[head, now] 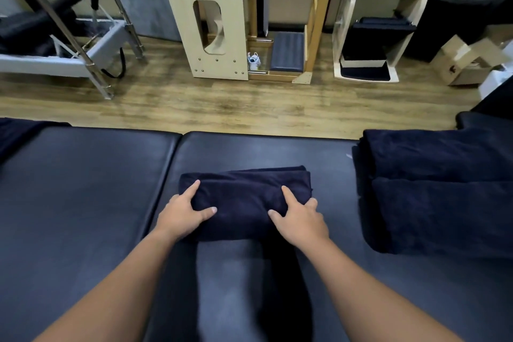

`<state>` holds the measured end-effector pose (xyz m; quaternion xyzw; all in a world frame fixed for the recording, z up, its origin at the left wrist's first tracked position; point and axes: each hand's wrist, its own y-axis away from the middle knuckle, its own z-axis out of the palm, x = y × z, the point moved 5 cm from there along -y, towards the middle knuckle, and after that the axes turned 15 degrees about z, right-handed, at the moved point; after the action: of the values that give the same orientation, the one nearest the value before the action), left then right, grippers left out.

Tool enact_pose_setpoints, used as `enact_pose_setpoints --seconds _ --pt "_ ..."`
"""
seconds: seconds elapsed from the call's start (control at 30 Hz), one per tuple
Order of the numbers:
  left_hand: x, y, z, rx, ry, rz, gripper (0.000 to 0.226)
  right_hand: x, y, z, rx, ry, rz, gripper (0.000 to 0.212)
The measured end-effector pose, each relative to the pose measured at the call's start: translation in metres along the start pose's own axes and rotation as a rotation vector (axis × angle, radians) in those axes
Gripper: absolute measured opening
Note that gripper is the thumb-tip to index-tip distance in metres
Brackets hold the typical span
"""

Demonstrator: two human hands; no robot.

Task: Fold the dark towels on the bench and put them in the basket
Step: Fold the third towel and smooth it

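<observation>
Studio room, wood-look floor, pale wooden exercise apparatus (206,16) along the far wall. Padded black bench (91,203) in the foreground. A folded dark towel (245,200) lies at its middle. Left hand (183,214) and right hand (301,221) grip its two near ends, fingers tucked under, thumbs and forefingers on top. More dark towels (435,189) lie piled to the right. Judged step: fold complete, lift pending. Next move needs a level two-handed carry; no basket identifiable. No legible writing.
</observation>
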<state>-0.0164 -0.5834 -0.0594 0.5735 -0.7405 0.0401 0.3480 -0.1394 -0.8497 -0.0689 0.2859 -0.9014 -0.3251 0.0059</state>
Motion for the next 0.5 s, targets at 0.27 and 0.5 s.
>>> enact_pose_setpoints --seconds 0.27,0.5 --pt "0.020 0.061 0.045 -0.055 -0.040 0.083 0.100 0.073 0.038 0.003 -0.004 0.036 0.075 0.075" --pt "0.032 0.106 0.072 -0.139 -0.080 0.236 0.104 0.134 0.085 0.022 0.027 0.046 0.193 0.074"
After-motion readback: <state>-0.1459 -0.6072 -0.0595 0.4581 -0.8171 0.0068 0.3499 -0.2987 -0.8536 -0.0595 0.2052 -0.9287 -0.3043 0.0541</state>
